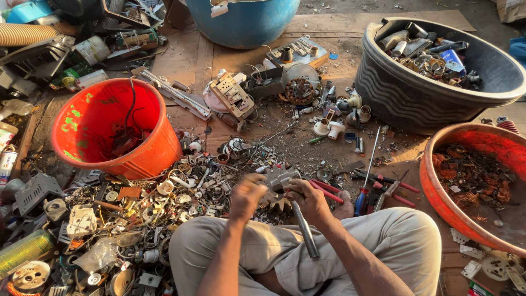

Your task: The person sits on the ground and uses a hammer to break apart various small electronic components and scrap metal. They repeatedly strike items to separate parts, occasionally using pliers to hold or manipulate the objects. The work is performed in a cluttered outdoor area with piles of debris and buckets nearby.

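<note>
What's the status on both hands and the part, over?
Left hand gripping small grey metal part. Right hand holding grey metal rod tool against it. Scrap pile crowds left; red-handled pliers beside right hand.

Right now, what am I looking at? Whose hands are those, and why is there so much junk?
The picture comes from a camera on a person's head, looking down. The person sits on the ground with legs crossed. The left hand grips a small grey metal part; the right hand holds a grey metal tool against it. Around them lie scrap bits, a blue-handled screwdriver and red-handled pliers. An orange bucket, a grey tub and a red basin hold sorted scrap.
</note>
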